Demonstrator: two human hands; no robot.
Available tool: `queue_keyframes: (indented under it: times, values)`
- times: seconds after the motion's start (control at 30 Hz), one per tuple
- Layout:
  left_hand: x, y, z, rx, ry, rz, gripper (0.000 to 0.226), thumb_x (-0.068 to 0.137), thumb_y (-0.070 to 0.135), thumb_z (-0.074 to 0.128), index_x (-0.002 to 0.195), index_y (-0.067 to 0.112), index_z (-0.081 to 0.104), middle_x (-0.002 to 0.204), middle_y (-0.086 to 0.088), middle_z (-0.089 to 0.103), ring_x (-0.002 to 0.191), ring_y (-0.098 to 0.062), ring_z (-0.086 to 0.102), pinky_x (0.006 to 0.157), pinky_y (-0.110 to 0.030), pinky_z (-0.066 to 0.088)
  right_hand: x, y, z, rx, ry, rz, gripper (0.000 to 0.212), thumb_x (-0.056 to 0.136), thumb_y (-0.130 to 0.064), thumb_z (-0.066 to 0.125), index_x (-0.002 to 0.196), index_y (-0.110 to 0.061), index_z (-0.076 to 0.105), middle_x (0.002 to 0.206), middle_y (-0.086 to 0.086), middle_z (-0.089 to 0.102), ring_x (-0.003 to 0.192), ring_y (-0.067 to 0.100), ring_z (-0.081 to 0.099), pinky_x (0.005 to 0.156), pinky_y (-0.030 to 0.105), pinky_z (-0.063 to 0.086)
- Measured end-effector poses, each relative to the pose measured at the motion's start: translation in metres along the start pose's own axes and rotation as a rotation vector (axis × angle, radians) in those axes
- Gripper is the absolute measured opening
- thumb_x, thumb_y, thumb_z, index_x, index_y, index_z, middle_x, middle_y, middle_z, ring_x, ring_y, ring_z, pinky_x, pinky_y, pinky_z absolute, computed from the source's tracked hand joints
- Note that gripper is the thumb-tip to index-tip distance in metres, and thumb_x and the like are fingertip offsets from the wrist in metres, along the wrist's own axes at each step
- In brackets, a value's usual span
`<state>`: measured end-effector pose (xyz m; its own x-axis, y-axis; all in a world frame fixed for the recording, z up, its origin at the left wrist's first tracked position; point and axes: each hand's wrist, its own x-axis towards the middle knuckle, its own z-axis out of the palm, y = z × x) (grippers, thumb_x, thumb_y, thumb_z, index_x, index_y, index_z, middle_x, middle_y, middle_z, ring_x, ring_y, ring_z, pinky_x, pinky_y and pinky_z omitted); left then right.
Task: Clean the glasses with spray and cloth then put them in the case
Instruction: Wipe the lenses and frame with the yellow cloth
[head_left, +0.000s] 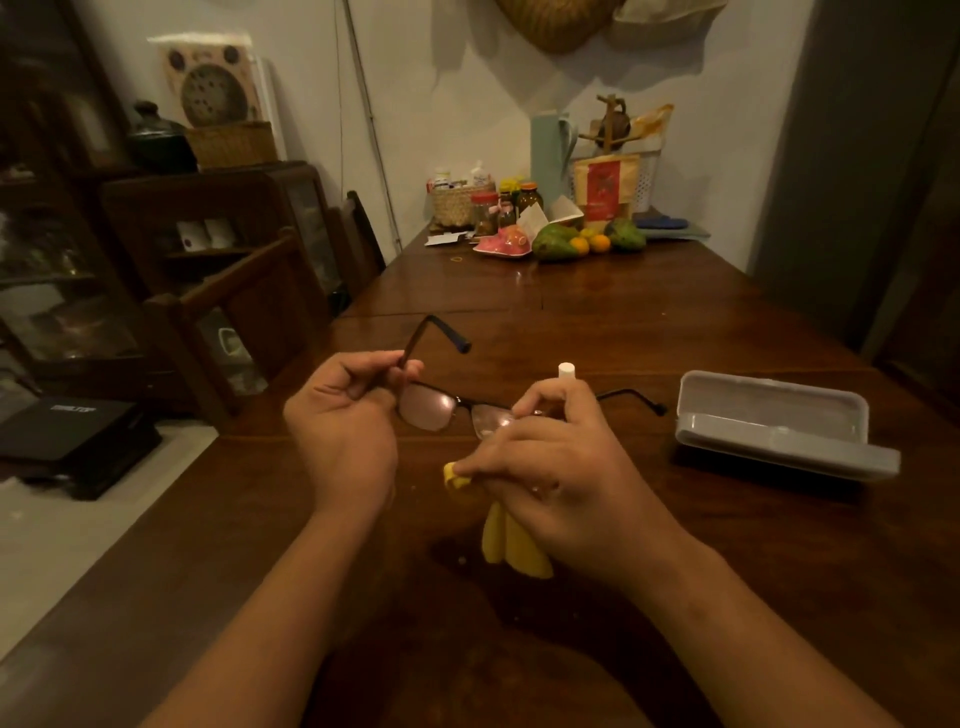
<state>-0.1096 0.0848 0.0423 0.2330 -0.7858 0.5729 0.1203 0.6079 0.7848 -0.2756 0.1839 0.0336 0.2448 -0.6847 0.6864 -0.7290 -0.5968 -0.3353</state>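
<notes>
On my feed, the left hand (343, 426) sat just left of the frame's centre, its fingers (363, 376) curled round one temple arm of the glasses (434, 408) near the hinge. It held the frame just above the tabletop (571, 301). That arm stuck up and away towards the middle of the picture. The other arm ran out to the right, behind the right hand (550, 467).

The lenses faced me and caught a pale glare. The right-hand lens was partly covered by the right hand's fingertips.

The right hand was at centre, slightly right, and gripped the spray bottle (566, 370). I could see only the bottle's white top, poking above the curled index finger and thumb. The same hand's lower fingers pinched the yellow cloth (514, 545), which bunched at the knuckles and hung down to the wood below the wrist.

The grey case (774, 426) lay open on the tabletop at the right of the frame, well apart from both hands.

Fruit (558, 241), jars and a woven basket (454, 202) crowded the far end, at upper centre.
</notes>
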Motion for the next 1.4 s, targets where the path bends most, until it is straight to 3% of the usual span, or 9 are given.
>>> queue_keyframes:
  times: [0.1,0.23,0.57,0.67,0.87,1.0,1.13,1.23,1.4]
  values:
    - [0.008,-0.006,-0.011,0.103,0.018,0.035,0.041,0.081,-0.017,0.06,0.082,0.021,0.073,0.082,-0.004,0.075,0.08,-0.013,0.074,0.071,-0.018,0.055,-0.003,-0.001,0.003,0.097,-0.066,0.028,0.023,0.087,-0.016,0.07,0.108,-0.024,0.075,0.106,-0.013,0.07,0.105,0.005,0.059,0.083,0.03,0.053]
    - [0.019,-0.017,-0.025,0.202,-0.044,0.017,0.049,0.082,-0.016,0.062,0.08,0.031,0.074,0.075,0.012,0.075,0.081,-0.01,0.074,0.07,-0.016,0.055,-0.003,-0.002,0.004,0.113,-0.122,0.092,0.026,0.088,-0.013,0.069,0.11,-0.026,0.074,0.108,-0.013,0.071,0.1,-0.001,0.064,0.08,0.027,0.057]
    - [0.036,-0.016,-0.062,0.491,-0.513,-0.078,0.055,0.074,-0.029,0.054,0.069,0.021,0.077,0.084,0.011,0.077,0.093,-0.006,0.072,0.08,-0.02,0.057,-0.004,-0.001,0.001,0.048,-0.192,0.209,0.022,0.09,-0.024,0.068,0.108,-0.035,0.073,0.106,-0.019,0.071,0.099,-0.004,0.062,0.077,0.018,0.055]
    - [0.039,-0.006,-0.071,0.622,-0.679,-0.116,0.045,0.075,-0.021,0.064,0.069,0.021,0.079,0.082,0.009,0.077,0.098,-0.003,0.07,0.1,-0.022,0.047,-0.003,-0.001,0.002,0.035,-0.201,0.213,0.022,0.089,-0.025,0.068,0.107,-0.037,0.073,0.106,-0.02,0.071,0.099,-0.005,0.061,0.077,0.016,0.054]
    - [0.042,0.01,-0.069,0.884,-0.879,-0.058,0.052,0.072,-0.011,0.075,0.064,0.04,0.076,0.074,0.021,0.075,0.092,0.013,0.065,0.113,-0.033,0.023,-0.003,-0.001,0.002,0.023,-0.206,0.225,0.021,0.089,-0.026,0.069,0.106,-0.037,0.073,0.105,-0.02,0.071,0.097,-0.005,0.061,0.074,0.009,0.048]
    - [0.043,0.01,-0.069,0.851,-0.837,-0.052,0.049,0.072,-0.015,0.07,0.066,0.033,0.074,0.075,0.02,0.075,0.093,0.013,0.064,0.119,-0.048,0.015,-0.003,0.0,0.002,0.001,-0.241,0.22,0.02,0.09,-0.029,0.067,0.108,-0.037,0.072,0.106,-0.02,0.07,0.1,-0.005,0.06,0.073,0.008,0.045]
    - [0.038,0.001,-0.056,0.756,-0.618,-0.054,0.029,0.075,0.023,0.083,0.092,0.044,0.073,0.082,0.02,0.075,0.086,0.009,0.066,0.098,-0.041,0.048,-0.002,0.001,0.002,0.0,-0.243,0.228,0.02,0.091,-0.03,0.066,0.108,-0.038,0.071,0.106,-0.022,0.07,0.101,-0.007,0.059,0.075,0.008,0.047]
    - [0.036,-0.01,-0.043,0.841,-0.628,-0.152,0.031,0.069,0.045,0.083,0.098,0.042,0.07,0.081,0.019,0.074,0.082,0.005,0.067,0.076,-0.027,0.053,-0.001,0.001,0.002,0.034,-0.232,0.244,0.02,0.091,-0.027,0.066,0.108,-0.036,0.072,0.105,-0.02,0.07,0.1,-0.006,0.06,0.079,0.014,0.052]
    - [0.032,-0.027,-0.027,0.966,-0.652,-0.143,0.007,0.078,0.032,0.08,0.076,0.032,0.073,0.072,0.016,0.07,0.071,0.003,0.064,0.06,-0.02,0.051,-0.001,0.004,0.004,0.107,-0.23,0.315,0.02,0.091,-0.026,0.067,0.11,-0.032,0.072,0.102,-0.018,0.07,0.096,-0.006,0.06,0.078,0.016,0.054]
